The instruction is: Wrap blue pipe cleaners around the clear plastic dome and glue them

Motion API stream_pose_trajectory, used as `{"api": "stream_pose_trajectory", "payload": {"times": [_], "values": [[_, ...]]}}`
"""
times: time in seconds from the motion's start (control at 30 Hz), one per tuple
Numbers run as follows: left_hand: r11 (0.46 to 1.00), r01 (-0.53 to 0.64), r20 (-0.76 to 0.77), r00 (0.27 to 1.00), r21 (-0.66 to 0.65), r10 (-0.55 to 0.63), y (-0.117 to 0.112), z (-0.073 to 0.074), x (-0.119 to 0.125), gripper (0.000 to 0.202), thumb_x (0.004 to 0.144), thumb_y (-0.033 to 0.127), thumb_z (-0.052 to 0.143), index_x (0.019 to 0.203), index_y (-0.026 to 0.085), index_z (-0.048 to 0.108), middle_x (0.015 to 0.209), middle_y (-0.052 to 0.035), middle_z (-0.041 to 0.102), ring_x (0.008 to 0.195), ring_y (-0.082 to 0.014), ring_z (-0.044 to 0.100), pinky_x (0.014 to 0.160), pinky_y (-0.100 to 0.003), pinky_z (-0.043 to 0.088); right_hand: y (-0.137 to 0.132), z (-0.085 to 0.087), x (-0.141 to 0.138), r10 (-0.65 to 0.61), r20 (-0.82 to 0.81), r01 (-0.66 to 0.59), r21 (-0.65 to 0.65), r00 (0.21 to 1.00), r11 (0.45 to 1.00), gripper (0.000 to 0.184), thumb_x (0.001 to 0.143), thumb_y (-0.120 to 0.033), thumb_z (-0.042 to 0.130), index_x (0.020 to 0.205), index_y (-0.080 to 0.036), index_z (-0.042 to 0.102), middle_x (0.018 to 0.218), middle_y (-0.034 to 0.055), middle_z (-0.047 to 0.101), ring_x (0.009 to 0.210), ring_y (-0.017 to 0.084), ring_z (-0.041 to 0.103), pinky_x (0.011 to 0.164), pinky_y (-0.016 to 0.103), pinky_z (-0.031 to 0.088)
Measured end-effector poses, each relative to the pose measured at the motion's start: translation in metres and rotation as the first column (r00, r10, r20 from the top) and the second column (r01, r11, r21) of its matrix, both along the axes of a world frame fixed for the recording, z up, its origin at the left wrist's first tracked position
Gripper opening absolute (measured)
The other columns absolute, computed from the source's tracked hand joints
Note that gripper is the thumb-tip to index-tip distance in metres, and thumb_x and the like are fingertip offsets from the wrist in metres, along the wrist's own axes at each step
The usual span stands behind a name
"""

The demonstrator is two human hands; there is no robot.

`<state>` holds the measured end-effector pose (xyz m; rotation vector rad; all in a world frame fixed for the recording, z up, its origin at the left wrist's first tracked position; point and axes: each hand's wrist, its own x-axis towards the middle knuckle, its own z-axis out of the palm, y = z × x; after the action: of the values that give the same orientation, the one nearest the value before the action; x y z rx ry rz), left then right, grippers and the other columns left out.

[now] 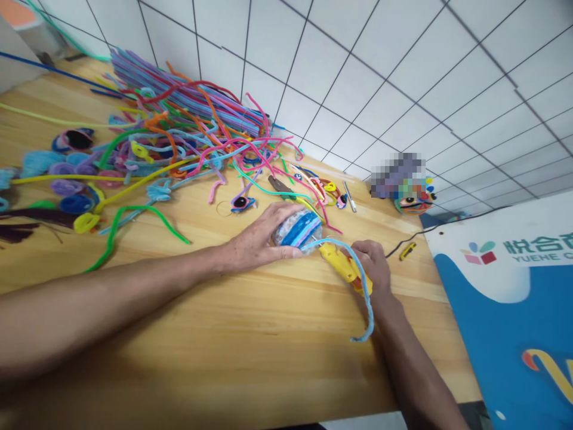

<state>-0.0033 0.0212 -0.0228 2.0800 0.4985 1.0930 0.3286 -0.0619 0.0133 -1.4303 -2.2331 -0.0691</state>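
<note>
Near the middle of a wooden table (250,340), a round ball (299,230) banded with blue and lilac fuzzy strips, bare and glassy-looking at its left. Hard to tell whether resting on the wood or raised just above it. Gripped at its left side by the left hand (250,240), fingers bent over the far side, thumb pressed along the near side. At the ball's right edge, the tip of a yellow glue gun (341,266), contact too small to make out. Clasped around the gun's handle, the fingers of the right hand (375,269), partly hidden. Arching from the ball across the front of the gun, one loose light-blue pipe cleaner (369,310), tail curling down toward the near edge.

Just beyond the ball, a dark-handled tool (280,185); left of that, an eye-shaped piece (242,204) with a black centre. Farther left, a tangled heap of colourful pipe cleaners (179,143), with a purple bundle (188,89) behind. Right of the right hand, a small yellow cutter (407,251) near a black cord (441,224). Farther back, a multicoloured figure (414,200) by a white tiled wall (340,77). Along the right, a blue-and-white panel (492,334) with lettering.
</note>
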Motion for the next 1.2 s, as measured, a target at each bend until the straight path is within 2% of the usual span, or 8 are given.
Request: {"api": "stream_pose_trajectory", "payload": {"times": [0.13,0.23,0.33,0.53,0.77,0.97,1.2], "values": [[1.0,0.003,0.012,1.0,0.004,-0.003,0.0,0.001,-0.001,0.083,0.101,0.054,0.077,0.171,0.033,0.037,0.165,-0.0172,0.051,0.157,-0.0381,0.048,0.132,-0.064,0.043,-0.01,0.003,-0.011,0.039,-0.013,-0.037,0.16,0.999,0.986,0.027,0.099,-0.029,0.063,0.122,-0.035,0.074,0.101,0.003,0.071,0.092,0.026,0.065,0.086,0.044,0.055],[1.0,0.005,0.003,1.0,-0.01,-0.005,0.0,0.002,-0.001,0.083,0.101,0.056,0.077,0.171,0.033,0.038,0.165,-0.0176,0.051,0.157,-0.0386,0.048,0.132,-0.065,0.043,-0.016,0.006,-0.018,-0.009,-0.021,0.013,0.155,1.0,0.988,0.031,0.101,-0.024,0.061,0.128,-0.035,0.072,0.108,0.0041,0.071,0.099,0.026,0.067,0.09,0.045,0.055],[1.0,0.002,-0.009,1.0,-0.021,-0.002,0.0,0.002,-0.001,0.084,0.101,0.057,0.077,0.171,0.031,0.038,0.166,-0.0185,0.051,0.158,-0.0392,0.047,0.132,-0.066,0.042,-0.015,0.004,-0.017,-0.008,-0.018,0.011,0.17,1.0,0.985,0.031,0.102,-0.024,0.06,0.128,-0.034,0.072,0.108,0.0048,0.071,0.099,0.027,0.067,0.089,0.045,0.055],[0.999,-0.007,-0.027,1.0,-0.042,0.006,0.0,0.001,-0.001,0.085,0.1,0.06,0.076,0.17,0.032,0.039,0.167,-0.0178,0.05,0.158,-0.0393,0.047,0.132,-0.068,0.042,-0.004,-0.004,-0.005,0.069,0.007,-0.069,0.246,0.998,0.967,0.03,0.101,-0.028,0.057,0.125,-0.034,0.075,0.102,0.0057,0.073,0.09,0.028,0.067,0.079,0.044,0.056],[0.998,-0.002,-0.036,0.999,-0.066,0.0,-0.001,0.005,-0.002,0.085,0.1,0.061,0.076,0.17,0.029,0.04,0.167,-0.0186,0.05,0.158,-0.0396,0.046,0.133,-0.066,0.041,-0.01,-0.001,-0.01,0.024,-0.003,-0.023,0.179,1.0,0.984,0.026,0.104,-0.03,0.057,0.125,-0.034,0.072,0.105,0.005,0.072,0.096,0.027,0.067,0.086,0.044,0.056],[1.0,-0.002,-0.031,1.0,-0.028,0.001,-0.001,0.003,-0.001,0.083,0.102,0.06,0.073,0.17,0.028,0.038,0.167,-0.0192,0.049,0.159,-0.0381,0.046,0.133,-0.065,0.041,-0.008,0.001,-0.011,0.056,-0.028,-0.049,0.213,0.998,0.976,0.025,0.106,-0.03,0.056,0.124,-0.032,0.073,0.104,0.0053,0.072,0.093,0.026,0.068,0.084,0.043,0.056],[1.0,-0.001,-0.026,1.0,-0.028,0.001,0.0,0.003,-0.001,0.084,0.1,0.06,0.076,0.169,0.031,0.038,0.166,-0.0184,0.05,0.158,-0.039,0.047,0.133,-0.067,0.041,-0.016,0.007,-0.019,0.007,-0.041,-0.002,0.107,0.999,0.994,0.03,0.102,-0.025,0.061,0.127,-0.035,0.073,0.111,0.0046,0.074,0.101,0.029,0.07,0.092,0.047,0.057]]}}
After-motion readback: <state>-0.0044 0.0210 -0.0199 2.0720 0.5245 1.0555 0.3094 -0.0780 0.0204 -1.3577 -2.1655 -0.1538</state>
